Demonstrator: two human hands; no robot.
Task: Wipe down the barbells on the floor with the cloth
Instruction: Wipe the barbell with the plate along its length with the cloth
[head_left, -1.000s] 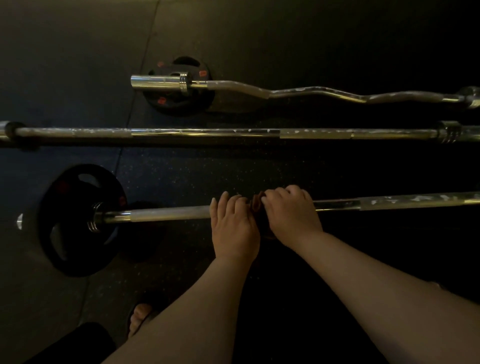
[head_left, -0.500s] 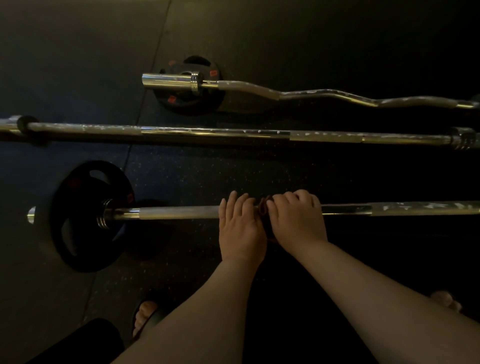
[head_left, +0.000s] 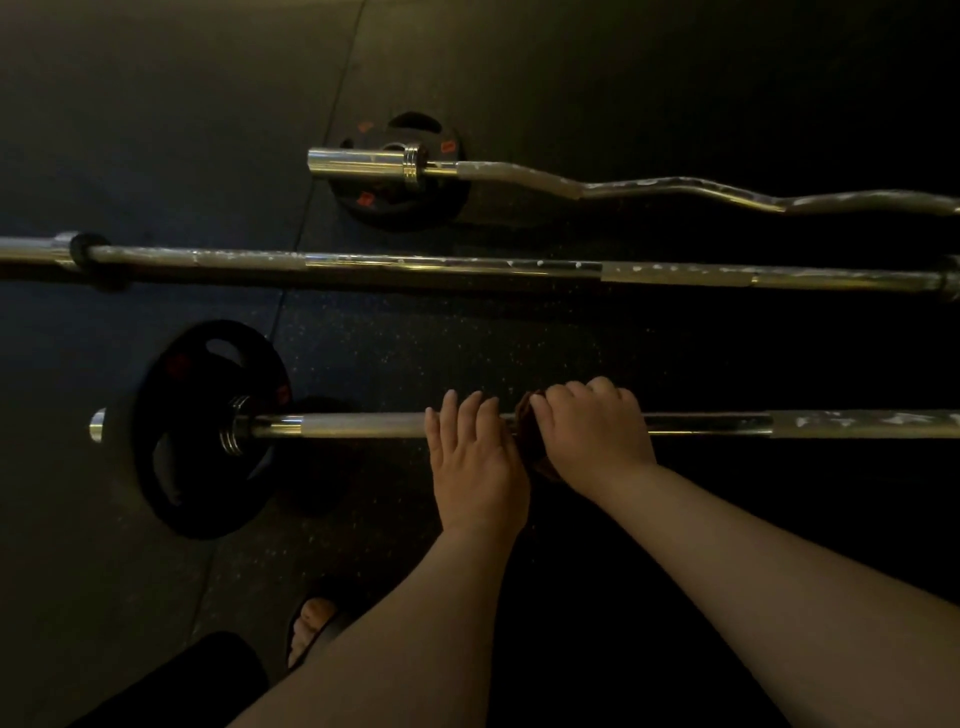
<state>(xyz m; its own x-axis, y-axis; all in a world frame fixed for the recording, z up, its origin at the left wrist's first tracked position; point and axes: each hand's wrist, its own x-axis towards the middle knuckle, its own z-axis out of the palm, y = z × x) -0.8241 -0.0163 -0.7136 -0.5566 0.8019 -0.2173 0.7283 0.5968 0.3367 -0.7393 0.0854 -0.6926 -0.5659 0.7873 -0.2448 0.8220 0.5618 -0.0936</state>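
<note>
The right hand (head_left: 592, 436) is clenched around the cloth (head_left: 530, 431) on the near bar (head_left: 363, 425), the left hand (head_left: 475, 457) rests flat beside it, fingers together; wiping looks underway, and next calls for sliding the cloth along.

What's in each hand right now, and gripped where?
Right hand clamps a dark brown cloth around the shaft of the nearest chrome barbell, near mid-shaft. Left hand lies flat on the shaft beside it, fingers extended, not gripping.
</note>
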